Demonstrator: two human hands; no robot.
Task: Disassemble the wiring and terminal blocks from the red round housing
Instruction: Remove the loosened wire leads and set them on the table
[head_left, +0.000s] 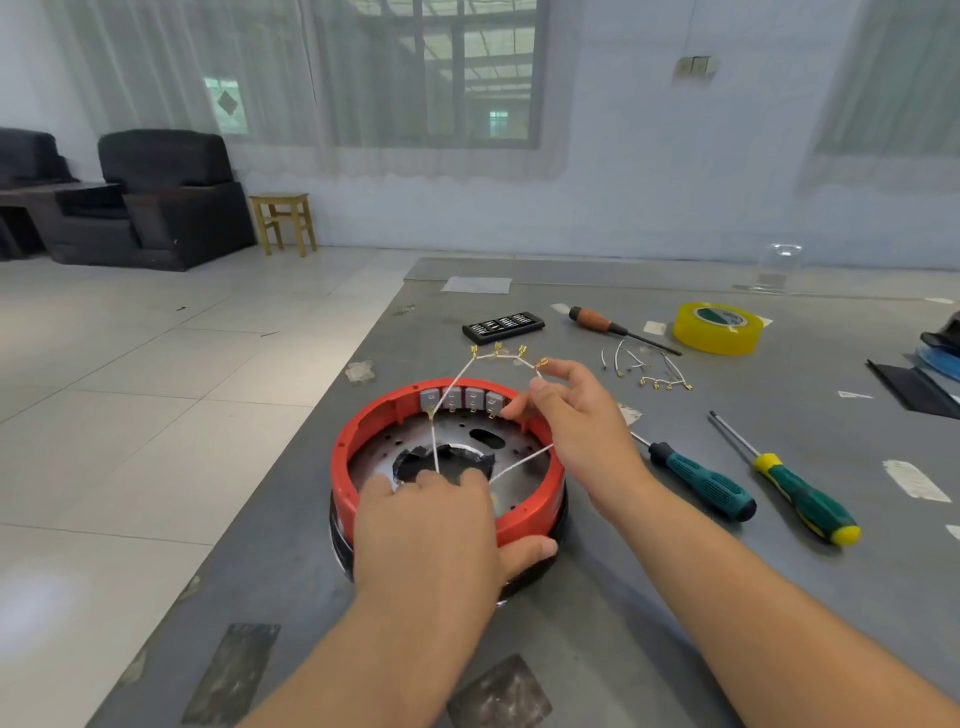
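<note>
Wire harness being lifted off the terminal blocks, red housing at centre frame.

The red round plastic housing (363, 441) sits on the grey table (649, 623), just below frame centre. It is steadied by the left hand (431, 530), fingers curled over the near rim and thumb pressed on the outer wall, probably so that pulling cannot shift it. Four grey terminal blocks (462, 399) are counted on the far inner wall. The white wire harness with brass spade clips (498, 353) is pinched at one end clip by the right hand (566, 415) and held up and away; one clip still appears seated. Toward the right: a small pile of loose removed wires (649, 371), three screwdrivers, one yellow tape roll (719, 327), one black bit case (503, 326).
</note>
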